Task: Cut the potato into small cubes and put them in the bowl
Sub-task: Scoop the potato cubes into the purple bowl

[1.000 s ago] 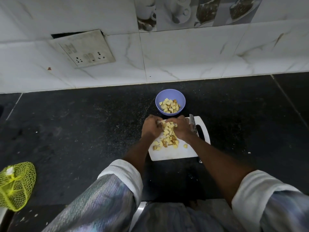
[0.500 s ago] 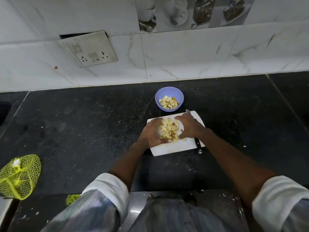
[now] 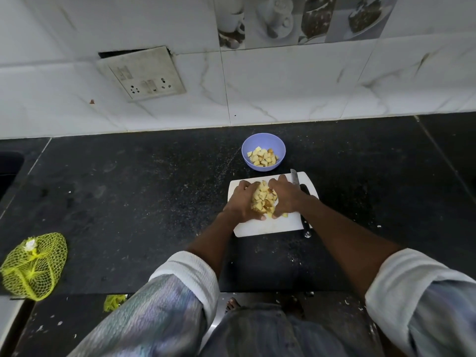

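A pile of yellow potato cubes (image 3: pixel 264 199) sits on the white cutting board (image 3: pixel 262 226), cupped between my two hands. My left hand (image 3: pixel 240 202) curls round the pile from the left and my right hand (image 3: pixel 286 195) curls round it from the right. A loose cube (image 3: pixel 284 215) lies by my right thumb. Behind the board stands a purple bowl (image 3: pixel 248 148) holding several potato cubes (image 3: pixel 263 157). A knife (image 3: pixel 300 191) lies along the board's right side, partly hidden by my right wrist.
The black stone counter (image 3: pixel 128 202) runs to a white tiled wall with a socket plate (image 3: pixel 143 73). A yellow mesh bag (image 3: pixel 33 264) lies at the counter's front left edge. A dark sink edge (image 3: pixel 10 171) shows at far left.
The two hands have drawn the scattered cubes into a tighter heap and closed round it. The camera has shifted, so the board sits a little lower and right.
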